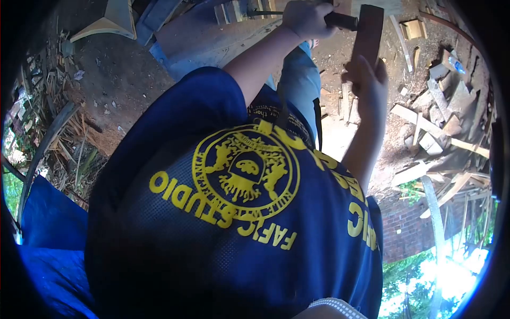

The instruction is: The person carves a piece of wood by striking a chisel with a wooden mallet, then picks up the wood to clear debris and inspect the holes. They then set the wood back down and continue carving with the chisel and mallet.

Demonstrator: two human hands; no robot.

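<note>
My left hand (311, 20), at the top centre, has its fingers wrapped round a dark object (342, 21) that looks like a tool or handle. The near end of that object points at a reddish-brown wooden block (369, 32) and lies close to it; whether they touch is unclear. My right hand (366, 77) grips the lower end of this block, which stands up from the fingers. Part of each grip is in shadow.
Wood offcuts (419, 119) litter the ground at the right, with a plastic bottle (456, 65) among them. Sticks and debris (58, 122) are piled at the left. Blue fabric (53, 223) shows at lower left, a brick surface (414, 226) at lower right. My dark shirt (175, 260) fills the centre.
</note>
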